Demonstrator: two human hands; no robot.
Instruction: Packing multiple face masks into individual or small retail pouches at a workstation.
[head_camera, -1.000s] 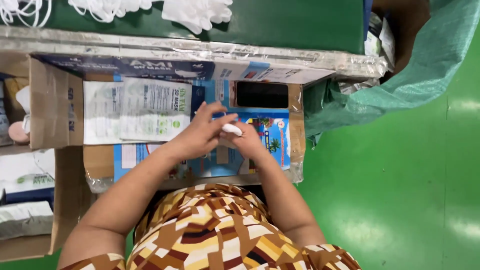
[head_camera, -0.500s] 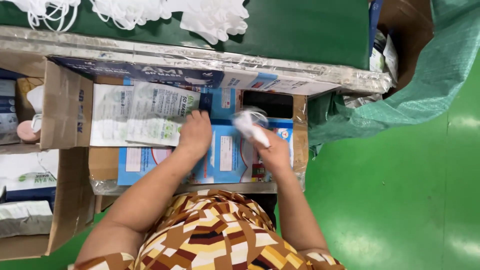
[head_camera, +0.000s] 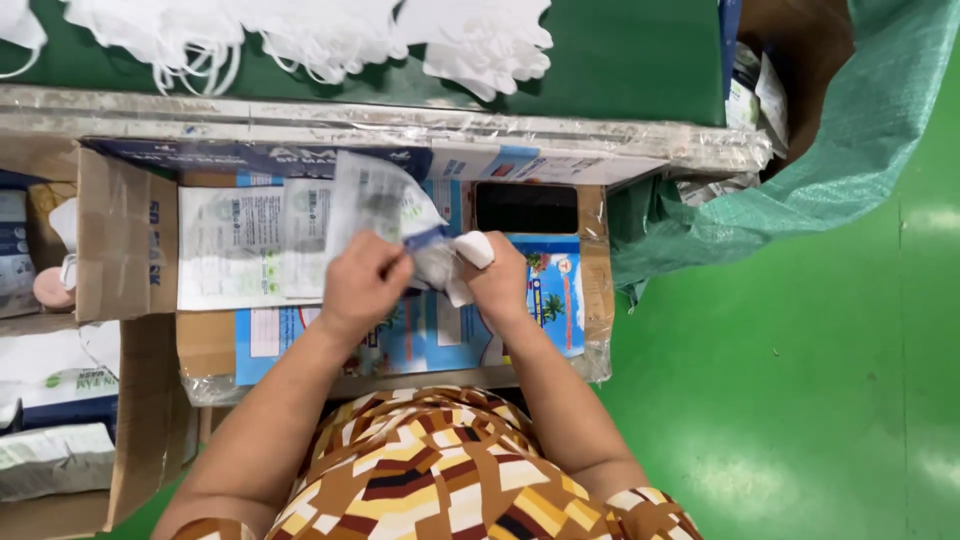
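My left hand (head_camera: 362, 281) grips a clear plastic pouch (head_camera: 375, 205) with a blue strip, held up over the work surface. My right hand (head_camera: 502, 275) holds a folded white mask (head_camera: 468, 252) at the pouch's lower edge, touching it. Both hands meet above a blue printed sheet (head_camera: 545, 300) that lies on the board in front of me. A stack of flat printed pouches (head_camera: 235, 245) lies just left of my left hand.
White masks (head_camera: 300, 35) are heaped on the green table at the top. An open cardboard box (head_camera: 125, 235) stands at the left with packed pouches (head_camera: 55, 460) below it. A dark phone (head_camera: 527, 208) lies beside my right hand. A green woven sack (head_camera: 800, 170) hangs at the right.
My left hand has lifted a clear pouch off the stack and brought it to my right hand. The white mask in my right hand now touches the pouch.
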